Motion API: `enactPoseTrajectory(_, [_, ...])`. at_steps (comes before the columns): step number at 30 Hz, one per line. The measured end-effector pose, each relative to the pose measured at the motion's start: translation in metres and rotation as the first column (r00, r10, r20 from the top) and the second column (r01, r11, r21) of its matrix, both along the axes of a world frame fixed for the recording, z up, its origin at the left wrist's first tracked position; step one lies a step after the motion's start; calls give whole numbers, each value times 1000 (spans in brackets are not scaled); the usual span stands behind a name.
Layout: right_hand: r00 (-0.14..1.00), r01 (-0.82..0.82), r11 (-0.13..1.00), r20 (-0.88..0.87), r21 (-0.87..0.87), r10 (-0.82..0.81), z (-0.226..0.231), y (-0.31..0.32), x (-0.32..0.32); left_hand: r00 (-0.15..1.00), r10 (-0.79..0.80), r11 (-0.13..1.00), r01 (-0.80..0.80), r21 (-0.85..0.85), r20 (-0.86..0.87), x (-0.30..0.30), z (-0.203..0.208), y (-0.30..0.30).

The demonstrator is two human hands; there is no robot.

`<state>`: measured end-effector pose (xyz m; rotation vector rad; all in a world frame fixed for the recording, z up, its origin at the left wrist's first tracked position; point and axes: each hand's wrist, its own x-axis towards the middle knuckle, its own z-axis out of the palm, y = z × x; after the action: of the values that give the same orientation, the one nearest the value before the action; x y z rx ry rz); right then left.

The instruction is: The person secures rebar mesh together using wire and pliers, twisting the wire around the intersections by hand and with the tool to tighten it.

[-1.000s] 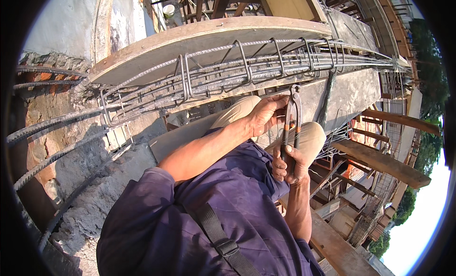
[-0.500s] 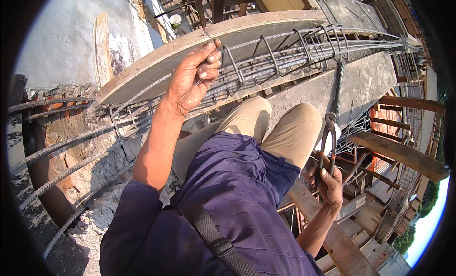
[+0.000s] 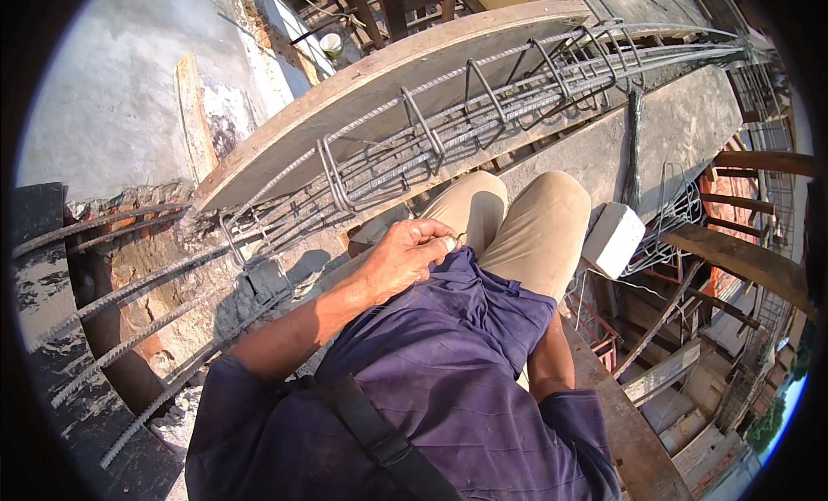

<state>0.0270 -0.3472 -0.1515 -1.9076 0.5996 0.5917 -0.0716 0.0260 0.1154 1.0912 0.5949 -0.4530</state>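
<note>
L hand [image 3: 404, 258] pinched nearly closed on thin wire [image 3: 461, 239] abv purple shirt [image 3: 448, 363], R hand out of sight so can't tell its grip

Head-worn fisheye view, taken from above the wearer's shirt [image 3: 483, 415] and facing steeply downward and forward. The left hand [image 3: 401, 255] lies at close range near mid-frame; the shirt fills the foreground below it, the steel-bar cage [image 3: 422, 122] farther off, beyond it.
</note>
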Motion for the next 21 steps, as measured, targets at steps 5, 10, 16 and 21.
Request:
enactPoseTrajectory(5, [995, 95, 995, -29, 16, -95, 13, 4, 7, 992, 106, 994, -107, -13, -62, 14, -14, -13])
enactPoseTrajectory(10, [930, 169, 983, 342, -73, -134, 128, 14, 71, 987, 161, 986, -160, -43, 7, 38, -17, -17])
enactPoseTrajectory(16, [632, -695, 717, 518, 51, 576, 283, 155, 44, 991, 120, 990, -115, -87, 58, 48, -19, -35])
enactPoseTrajectory(21, [814, -529, 799, 440, 287, 381, 260, 180, 26, 984, 70, 994, -55, -97, 165, 39, -12, -33])
